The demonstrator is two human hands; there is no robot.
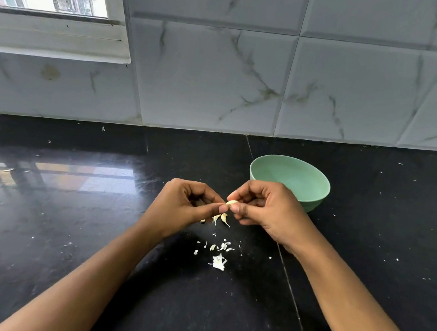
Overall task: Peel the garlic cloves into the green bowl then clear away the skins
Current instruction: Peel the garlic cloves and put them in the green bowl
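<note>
Head view: your left hand (181, 204) and right hand (266, 211) meet above the black counter (70, 230), both pinching one garlic cloves piece (231, 203) between fingertips. Green bowl (314, 194) sits just behind your right hand. Skins (219, 257) lie scattered on the counter below your hands.
</note>
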